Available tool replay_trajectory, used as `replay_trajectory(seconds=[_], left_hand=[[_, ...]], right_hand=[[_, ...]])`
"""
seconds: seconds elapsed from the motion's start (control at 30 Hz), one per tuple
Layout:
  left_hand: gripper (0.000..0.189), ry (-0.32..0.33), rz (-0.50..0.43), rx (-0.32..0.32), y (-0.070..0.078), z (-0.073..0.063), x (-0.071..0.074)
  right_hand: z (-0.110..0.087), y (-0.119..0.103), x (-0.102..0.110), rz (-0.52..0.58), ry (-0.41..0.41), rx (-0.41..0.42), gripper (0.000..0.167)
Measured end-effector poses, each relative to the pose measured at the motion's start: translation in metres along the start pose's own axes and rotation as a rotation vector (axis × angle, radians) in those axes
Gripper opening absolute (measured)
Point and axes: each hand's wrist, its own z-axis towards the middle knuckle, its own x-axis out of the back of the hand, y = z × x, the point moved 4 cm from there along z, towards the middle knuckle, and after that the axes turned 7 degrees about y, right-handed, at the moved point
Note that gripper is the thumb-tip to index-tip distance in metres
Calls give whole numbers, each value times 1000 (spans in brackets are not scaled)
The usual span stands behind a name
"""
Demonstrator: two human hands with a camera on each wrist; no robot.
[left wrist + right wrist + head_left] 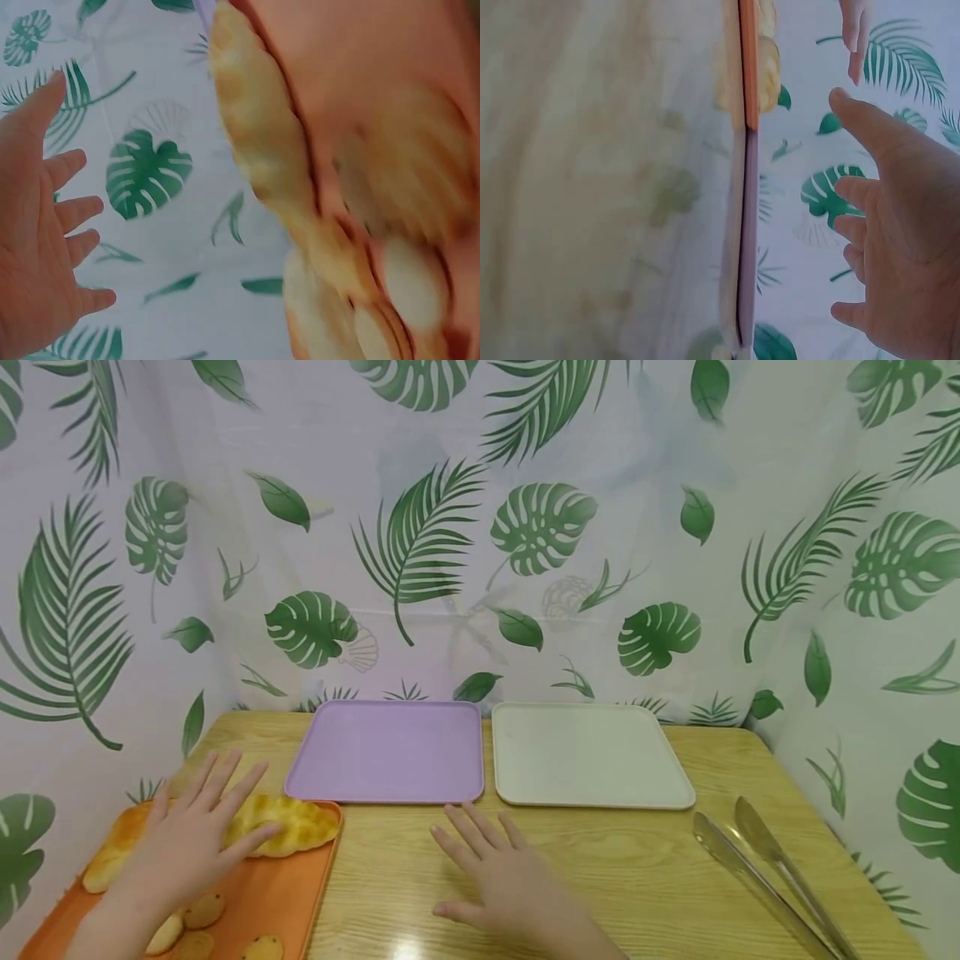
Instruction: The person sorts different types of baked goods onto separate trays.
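My left hand (191,835) hovers over the orange tray (292,902) at the left, its fingers spread and holding nothing. Beneath and around it lie a long golden bread (300,827), another bread (112,856) partly hidden by the hand, and several round cookies (204,910). In the left wrist view the hand (37,225) is apart from the bread (259,112). My right hand (502,877) is held above the bare wood in front of the trays, fingers extended, with nothing in it. The right wrist view shows that hand (907,240) raised over the table surface.
A purple tray (390,752) and a white tray (588,756) lie side by side at the back of the wooden table (600,860). Metal tongs (780,877) rest at the right. A leaf-patterned cloth (450,552) hangs behind and along both sides.
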Motion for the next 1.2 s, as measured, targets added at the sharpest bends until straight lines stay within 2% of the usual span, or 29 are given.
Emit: replay_trajectory(seconds=[0.17,0.4,0.53,0.77,0.83,0.97,1.2], left_hand=[[82,41,54,5,-31,-19,-1],[86,-18,148,75,-64,-38,-5],[89,-41,184,106,-79,-47,-8],[93,-17,207,123,-94,-56,-14],[92,-35,229,126,-98,-58,-16],[95,-25,245,133,-106,-62,-16],[96,-1,215,148,-111,-68,-15]], right_hand=[[5,-20,-11,16,-17,97,82],[25,-49,-21,106,-147,204,78],[40,-67,-27,87,-218,248,73],[68,-95,-41,59,-420,260,73],[73,-101,-44,26,-440,272,74],[80,-107,-48,-25,-452,294,76],[81,-108,-49,-18,-492,262,74]])
